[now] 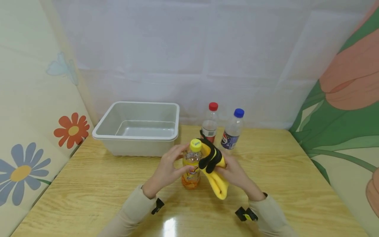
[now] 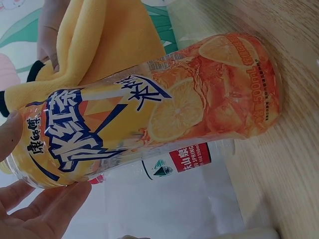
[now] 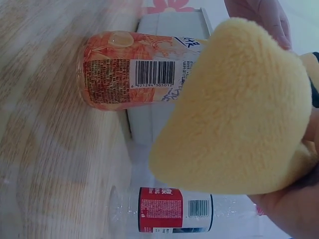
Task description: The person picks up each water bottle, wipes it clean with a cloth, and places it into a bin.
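Observation:
An orange drink bottle (image 1: 191, 168) with a yellow cap stands on the wooden table (image 1: 103, 184); its label shows orange slices (image 2: 184, 107) and a barcode (image 3: 152, 72). My left hand (image 1: 170, 168) grips the bottle's upper part from the left, fingertips (image 2: 50, 209) on its side. My right hand (image 1: 234, 172) holds a yellow cloth with black patches (image 1: 214, 168) against the bottle's right side. The cloth (image 3: 239, 114) fills much of the right wrist view, and it shows behind the bottle as a yellow cloth (image 2: 99, 40) in the left wrist view.
A grey plastic tub (image 1: 139, 126) stands at the back left of the table. Behind the hands stand a red-capped bottle (image 1: 210, 123) and a blue-capped bottle (image 1: 232, 130). Patterned wall panels flank the table on both sides.

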`<act>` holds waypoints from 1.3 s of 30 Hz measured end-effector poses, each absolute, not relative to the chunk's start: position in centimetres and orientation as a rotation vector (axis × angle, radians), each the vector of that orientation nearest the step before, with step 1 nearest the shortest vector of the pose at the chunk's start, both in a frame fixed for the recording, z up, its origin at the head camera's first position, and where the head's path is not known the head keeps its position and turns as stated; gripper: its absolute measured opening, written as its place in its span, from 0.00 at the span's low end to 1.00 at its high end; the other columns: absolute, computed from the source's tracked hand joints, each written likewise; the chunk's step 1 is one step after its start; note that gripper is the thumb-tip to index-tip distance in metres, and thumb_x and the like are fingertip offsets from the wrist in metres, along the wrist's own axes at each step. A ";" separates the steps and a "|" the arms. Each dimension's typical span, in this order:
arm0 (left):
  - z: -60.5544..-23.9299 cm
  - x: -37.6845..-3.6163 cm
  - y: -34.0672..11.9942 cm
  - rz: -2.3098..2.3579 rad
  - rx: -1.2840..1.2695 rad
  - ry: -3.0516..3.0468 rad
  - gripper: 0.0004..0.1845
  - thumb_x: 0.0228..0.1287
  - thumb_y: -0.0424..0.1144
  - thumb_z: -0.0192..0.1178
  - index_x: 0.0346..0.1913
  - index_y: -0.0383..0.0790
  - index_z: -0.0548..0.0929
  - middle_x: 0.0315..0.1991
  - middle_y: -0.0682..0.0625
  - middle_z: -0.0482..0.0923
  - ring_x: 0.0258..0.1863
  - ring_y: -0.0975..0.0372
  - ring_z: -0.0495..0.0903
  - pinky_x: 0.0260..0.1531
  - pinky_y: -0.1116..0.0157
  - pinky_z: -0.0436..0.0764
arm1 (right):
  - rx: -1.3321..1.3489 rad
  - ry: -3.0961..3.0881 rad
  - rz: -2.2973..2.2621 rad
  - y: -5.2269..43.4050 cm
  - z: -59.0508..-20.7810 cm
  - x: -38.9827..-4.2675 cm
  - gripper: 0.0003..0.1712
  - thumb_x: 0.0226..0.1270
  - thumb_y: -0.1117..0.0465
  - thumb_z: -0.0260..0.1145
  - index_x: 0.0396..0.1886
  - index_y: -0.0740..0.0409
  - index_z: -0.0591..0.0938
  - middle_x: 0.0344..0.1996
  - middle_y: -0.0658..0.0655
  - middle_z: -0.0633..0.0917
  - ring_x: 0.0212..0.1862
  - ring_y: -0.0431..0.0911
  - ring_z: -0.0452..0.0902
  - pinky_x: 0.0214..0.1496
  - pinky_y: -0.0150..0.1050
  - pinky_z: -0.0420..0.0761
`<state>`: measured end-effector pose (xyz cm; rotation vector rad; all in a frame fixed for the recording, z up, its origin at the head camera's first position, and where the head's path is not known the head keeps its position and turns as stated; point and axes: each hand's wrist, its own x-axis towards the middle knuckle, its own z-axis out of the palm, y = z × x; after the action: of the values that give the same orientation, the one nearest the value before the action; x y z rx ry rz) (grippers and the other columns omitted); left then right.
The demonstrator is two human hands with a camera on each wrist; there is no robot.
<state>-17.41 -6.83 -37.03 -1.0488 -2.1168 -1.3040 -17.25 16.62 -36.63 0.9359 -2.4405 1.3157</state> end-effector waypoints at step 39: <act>-36.9 -17.1 -6.8 -1.372 -1.038 -2.125 0.37 0.45 0.32 0.69 0.60 0.29 0.66 0.52 0.38 0.71 0.49 0.47 0.74 0.45 0.66 0.79 | 0.925 -2.651 1.250 15.3 -39.7 -17.2 0.23 0.48 0.77 0.64 0.47 0.68 0.75 0.35 0.59 0.82 0.34 0.43 0.75 0.35 0.36 0.78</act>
<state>-17.11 -6.80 -36.92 -1.0381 -2.1245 -1.3718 -17.25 15.28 -39.67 0.9251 -2.6509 1.2499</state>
